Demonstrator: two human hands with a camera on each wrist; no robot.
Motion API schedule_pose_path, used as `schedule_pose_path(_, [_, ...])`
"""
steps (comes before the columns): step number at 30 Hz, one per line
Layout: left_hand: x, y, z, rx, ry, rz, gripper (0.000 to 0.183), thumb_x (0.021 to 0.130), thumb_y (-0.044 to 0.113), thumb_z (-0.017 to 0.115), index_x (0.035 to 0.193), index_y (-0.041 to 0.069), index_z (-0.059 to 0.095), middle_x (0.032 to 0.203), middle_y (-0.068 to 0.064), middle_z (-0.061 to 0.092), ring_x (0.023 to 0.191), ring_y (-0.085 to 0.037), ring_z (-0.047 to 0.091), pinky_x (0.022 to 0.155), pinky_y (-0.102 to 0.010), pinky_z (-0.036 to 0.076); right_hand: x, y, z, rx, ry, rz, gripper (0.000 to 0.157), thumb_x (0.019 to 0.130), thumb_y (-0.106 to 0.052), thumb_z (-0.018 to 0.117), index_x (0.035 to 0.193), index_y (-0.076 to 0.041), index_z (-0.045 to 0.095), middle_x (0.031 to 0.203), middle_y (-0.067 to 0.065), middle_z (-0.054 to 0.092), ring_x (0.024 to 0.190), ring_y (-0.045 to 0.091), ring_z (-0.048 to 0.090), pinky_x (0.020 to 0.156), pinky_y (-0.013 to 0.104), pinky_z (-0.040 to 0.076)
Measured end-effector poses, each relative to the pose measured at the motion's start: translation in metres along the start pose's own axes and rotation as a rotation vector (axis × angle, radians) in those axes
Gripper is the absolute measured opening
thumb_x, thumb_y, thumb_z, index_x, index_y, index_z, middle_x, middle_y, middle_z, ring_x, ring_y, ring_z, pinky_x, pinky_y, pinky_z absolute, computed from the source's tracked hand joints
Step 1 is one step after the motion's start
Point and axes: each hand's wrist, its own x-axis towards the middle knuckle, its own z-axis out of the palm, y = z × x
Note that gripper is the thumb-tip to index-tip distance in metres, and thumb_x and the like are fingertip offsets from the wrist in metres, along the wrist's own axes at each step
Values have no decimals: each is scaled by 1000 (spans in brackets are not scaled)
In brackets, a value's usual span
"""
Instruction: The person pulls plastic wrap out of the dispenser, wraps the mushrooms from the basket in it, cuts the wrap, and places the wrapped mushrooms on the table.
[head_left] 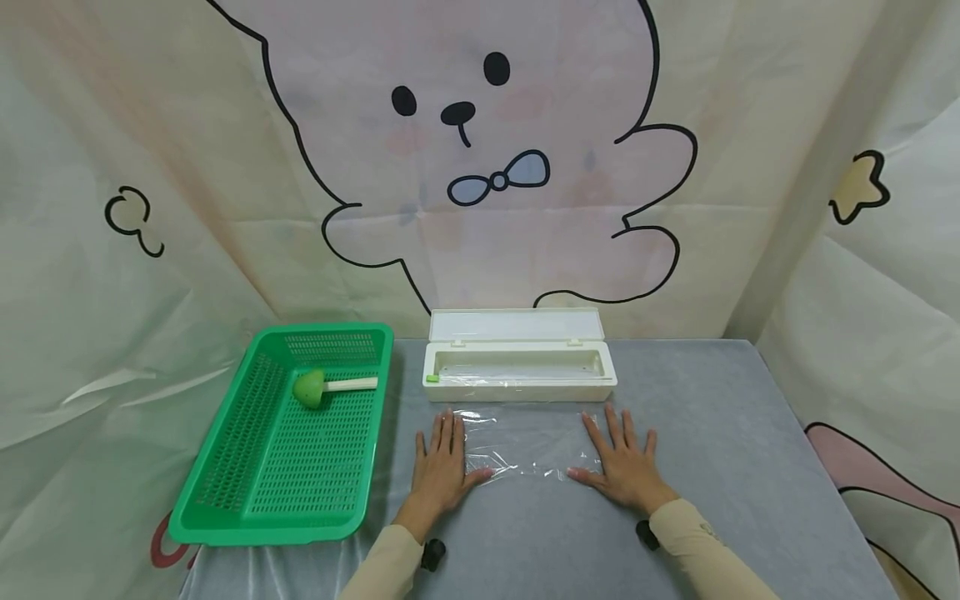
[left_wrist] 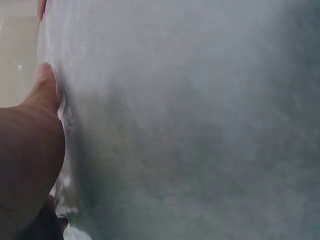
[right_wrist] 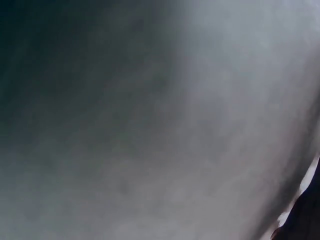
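**Both grips flat, clear film [head_left: 528, 442] stretched between them on the table [head_left: 750, 467]**

Far left of the left grip [head_left: 441, 472]: green basket [head_left: 315, 483], perforated walls and floor. In it, toward its far end, a green-headed piece [head_left: 308, 389] with a white stem [head_left: 351, 384] pointing right, toward the grip side.

Left grip: palm down, fingers straight and pointing away from the person, thumb out to the right. Nothing clamped. Thumb rests on the film's near left corner, fingers along its left edge. Left wrist view agrees: thumb against the film edge; rest is blurred table surface.

Film lies between the two grips, see-through, wrinkled along the near edge, glare spots. Can't tell whether its far edge joins the box.

Just beyond the grips, spanning the gap between them: long white box [head_left: 521, 392], lid [head_left: 517, 325] up and tilted back. Small green tab [head_left: 432, 378] at its left end, ahead of the left grip.

Right grip [head_left: 624, 467]: palm down, fingers straight and fanned apart, holding nothing. Thumb tip at the film's near right corner. Right wrist view: mostly blurred grey, no detail on the fingers.
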Motion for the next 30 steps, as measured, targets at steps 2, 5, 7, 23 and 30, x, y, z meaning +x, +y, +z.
schedule_pose_path(2, [0,-1,1,7,-8,1,103,91,70,57,157,-4,28,164,-24,20,151,-41,19,116,-66,17,2,6,6,4,-7,-8,103,86,-79,55,163,-18,23,166,26,3,150,53,-4,105,82,-6])
schedule_pose_path(5, [0,-3,3,16,-20,-3,105,91,72,55,158,-3,27,165,-23,18,152,-40,17,117,-65,16,5,14,16,27,-15,-21,104,86,-81,51,164,-23,14,167,23,-2,150,51,-10,104,80,-13])
schedule_pose_path(7, [1,-4,4,12,-1,6,104,91,72,55,158,-3,27,165,-23,18,152,-41,17,116,-66,16,6,18,20,30,-21,-20,104,86,-82,50,165,-27,9,168,22,-5,150,49,-13,103,79,-16])
schedule_pose_path(23, [-10,7,-61,-113,219,51,94,97,56,61,157,-6,24,164,-24,23,150,-42,21,114,-66,24,3,8,10,44,-72,3,103,89,-80,49,164,-22,11,167,24,-7,149,51,-15,104,77,-19])
schedule_pose_path(30, [-7,-6,-112,-217,422,74,90,94,39,73,156,-8,27,161,-27,27,150,-43,23,117,-63,22,5,17,22,33,-41,-12,103,88,-80,51,165,-26,9,167,22,-7,149,51,-14,103,76,-21])
